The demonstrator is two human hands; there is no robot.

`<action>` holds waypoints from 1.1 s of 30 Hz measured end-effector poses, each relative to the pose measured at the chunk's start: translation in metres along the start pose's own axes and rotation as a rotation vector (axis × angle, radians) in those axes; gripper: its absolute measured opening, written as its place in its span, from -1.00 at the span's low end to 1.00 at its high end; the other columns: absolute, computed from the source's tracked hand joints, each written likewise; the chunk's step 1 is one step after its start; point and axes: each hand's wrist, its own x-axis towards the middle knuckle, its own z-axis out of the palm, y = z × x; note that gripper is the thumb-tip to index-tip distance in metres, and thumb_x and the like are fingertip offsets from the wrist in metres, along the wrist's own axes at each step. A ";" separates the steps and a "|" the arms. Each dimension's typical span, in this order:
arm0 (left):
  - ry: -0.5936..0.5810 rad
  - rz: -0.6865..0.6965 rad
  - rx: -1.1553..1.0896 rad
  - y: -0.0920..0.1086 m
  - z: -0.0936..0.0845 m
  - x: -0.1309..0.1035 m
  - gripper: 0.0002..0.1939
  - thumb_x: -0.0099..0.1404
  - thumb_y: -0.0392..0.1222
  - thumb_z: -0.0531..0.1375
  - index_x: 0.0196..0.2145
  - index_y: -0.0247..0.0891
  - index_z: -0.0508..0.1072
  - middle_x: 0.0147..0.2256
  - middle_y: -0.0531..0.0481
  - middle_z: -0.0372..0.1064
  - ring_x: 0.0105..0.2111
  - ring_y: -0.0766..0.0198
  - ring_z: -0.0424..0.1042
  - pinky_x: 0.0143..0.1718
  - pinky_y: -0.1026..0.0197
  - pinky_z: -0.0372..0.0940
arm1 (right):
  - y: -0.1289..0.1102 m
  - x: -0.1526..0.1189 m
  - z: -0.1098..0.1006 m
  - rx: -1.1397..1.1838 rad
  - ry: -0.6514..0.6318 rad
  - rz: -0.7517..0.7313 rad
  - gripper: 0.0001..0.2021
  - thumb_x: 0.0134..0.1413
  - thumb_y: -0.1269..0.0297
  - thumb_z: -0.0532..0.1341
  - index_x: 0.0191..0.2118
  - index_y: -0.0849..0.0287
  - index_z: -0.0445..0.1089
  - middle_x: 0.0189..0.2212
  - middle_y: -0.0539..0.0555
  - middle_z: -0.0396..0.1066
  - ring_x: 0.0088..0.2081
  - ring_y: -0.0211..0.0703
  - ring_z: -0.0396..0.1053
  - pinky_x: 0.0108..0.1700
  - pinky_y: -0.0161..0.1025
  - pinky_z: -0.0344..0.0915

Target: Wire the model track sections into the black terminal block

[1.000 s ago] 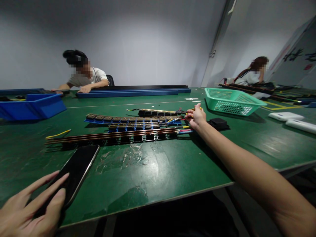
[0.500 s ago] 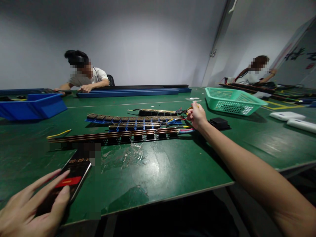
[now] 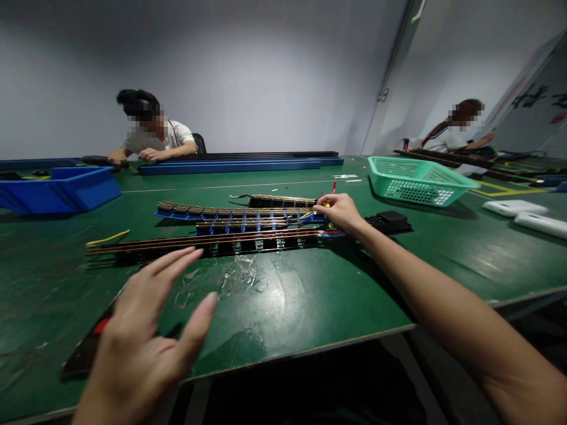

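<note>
Head view, near to far: the left hand (image 3: 137, 330), spread, above a partly hidden phone (image 3: 84, 354); a long rodded strip (image 3: 248, 242) on the tabletop (image 3: 287, 295); the right hand (image 3: 340, 211), fingers bent near wires (image 3: 326, 234) (any pinch cannot be told). Wire handling, seemingly in hand, calls for precise fingertips. Beyond: a green basket (image 3: 420, 184).

Phone (image 3: 84, 349) before long rail strips (image 3: 212, 242), perforated basket (image 3: 419, 182) behind and right, bin (image 3: 62, 190) behind and left.
</note>
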 end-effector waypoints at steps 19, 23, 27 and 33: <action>-0.454 0.061 0.133 0.153 0.190 0.198 -0.52 0.45 -0.03 -0.07 0.17 -0.35 0.31 0.20 -0.29 0.24 0.20 -0.09 0.19 0.15 -0.10 0.15 | -0.008 0.005 -0.014 0.587 0.331 0.386 -0.71 0.26 0.02 0.11 -0.38 0.09 0.20 -0.80 -0.27 -0.04 -0.80 -0.43 -0.15 -0.73 -0.45 -0.07; -0.513 0.035 0.261 0.097 0.215 0.228 -0.39 0.44 0.11 -0.12 0.22 -0.39 0.25 0.25 -0.31 0.17 0.27 -0.14 0.06 0.21 -0.13 0.04 | -0.012 0.003 -0.015 0.599 0.317 0.400 -0.75 0.26 0.07 0.11 -0.37 0.10 0.22 -0.84 -0.30 -0.10 -0.83 -0.42 -0.20 -0.75 -0.46 -0.12; -0.651 -0.017 0.320 0.040 0.231 0.238 -0.23 0.41 0.27 -0.21 0.32 -0.34 0.14 0.35 -0.30 -0.03 0.34 -0.16 -0.09 0.25 -0.22 -0.07 | -0.016 0.003 -0.015 0.586 0.297 0.386 -0.79 0.18 0.14 0.16 -0.42 0.11 0.23 -0.86 -0.30 -0.11 -0.83 -0.44 -0.20 -0.75 -0.47 -0.14; -0.774 -0.032 0.262 0.013 0.252 0.224 -0.16 0.34 0.39 -0.27 0.30 -0.21 0.20 0.34 -0.23 0.03 0.32 -0.14 -0.03 0.23 -0.23 -0.01 | -0.019 0.001 -0.012 0.549 0.252 0.365 -0.86 0.09 0.27 0.17 -0.46 0.14 0.28 -0.87 -0.28 -0.10 -0.83 -0.46 -0.22 -0.76 -0.47 -0.18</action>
